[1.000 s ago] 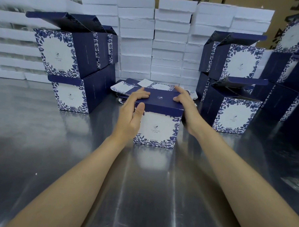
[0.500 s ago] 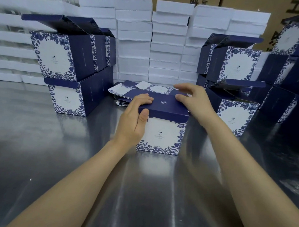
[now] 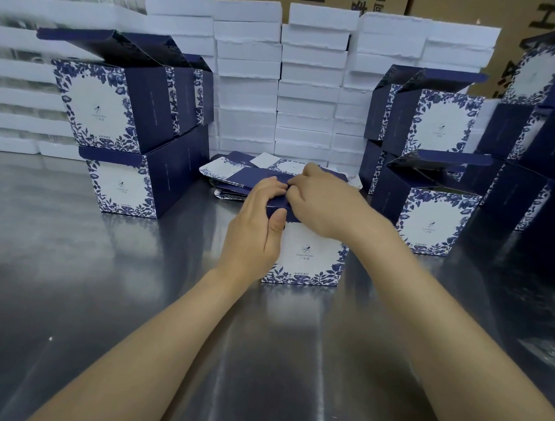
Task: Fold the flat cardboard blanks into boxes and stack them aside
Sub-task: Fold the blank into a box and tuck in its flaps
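A navy and white floral box point(image 3: 306, 259) stands on the steel table point(image 3: 107, 298) in the middle. My left hand point(image 3: 256, 228) grips its top left, thumb on the front face and fingers curled over the navy lid. My right hand point(image 3: 324, 203) lies across the lid from the right, its fingers curled at the lid's middle and meeting the left fingertips. Most of the lid is hidden under both hands. Behind the box lies a pile of flat blanks point(image 3: 236, 173).
Folded boxes are stacked two high at the left point(image 3: 130, 134) and at the right point(image 3: 430, 172), some with lids open. More navy boxes point(image 3: 533, 151) stand far right. White foam trays point(image 3: 307, 84) form a wall at the back.
My right hand has slid left from the lid's right end to its middle, meeting the left hand. The box sits a little closer to me.
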Motion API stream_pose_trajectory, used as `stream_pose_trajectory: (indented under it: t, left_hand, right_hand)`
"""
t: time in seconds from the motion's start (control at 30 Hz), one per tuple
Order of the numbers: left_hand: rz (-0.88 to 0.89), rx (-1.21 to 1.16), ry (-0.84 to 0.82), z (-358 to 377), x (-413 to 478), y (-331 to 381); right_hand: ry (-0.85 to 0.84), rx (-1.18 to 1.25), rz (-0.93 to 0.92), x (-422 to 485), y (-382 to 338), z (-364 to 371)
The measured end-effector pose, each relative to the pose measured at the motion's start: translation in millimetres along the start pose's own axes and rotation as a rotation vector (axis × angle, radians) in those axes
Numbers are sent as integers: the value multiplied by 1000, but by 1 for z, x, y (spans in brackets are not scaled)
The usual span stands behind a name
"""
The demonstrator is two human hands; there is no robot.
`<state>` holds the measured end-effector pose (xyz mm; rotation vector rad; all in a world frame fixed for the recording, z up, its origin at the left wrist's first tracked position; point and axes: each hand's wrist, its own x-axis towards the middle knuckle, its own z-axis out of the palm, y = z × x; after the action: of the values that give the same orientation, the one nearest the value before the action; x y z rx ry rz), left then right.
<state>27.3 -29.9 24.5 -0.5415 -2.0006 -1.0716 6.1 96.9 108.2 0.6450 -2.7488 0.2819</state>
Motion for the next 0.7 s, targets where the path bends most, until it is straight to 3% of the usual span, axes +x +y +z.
stream_pose_trajectory:
  t: [0.2,0.37,0.5,0.63,0.7]
  left_hand:
    - [-23,-41,-15,4,0,-6]
    - [-47,-48,-57,3,0,-10]
    - [-97,-58,-18,-2,0,-12]
    - [-185,-34,60,-3,0,-16]
    - [-247,-32,78,-1,0,-16]
  right_hand:
    - [483,-99,4,-8,-5,20]
    - [864,-132,-203,-13,9,39]
    - [881,112,-368,-21,30,75]
    - [755,508,-52,-22,20,98]
    - [600,726,68,-18,13,98]
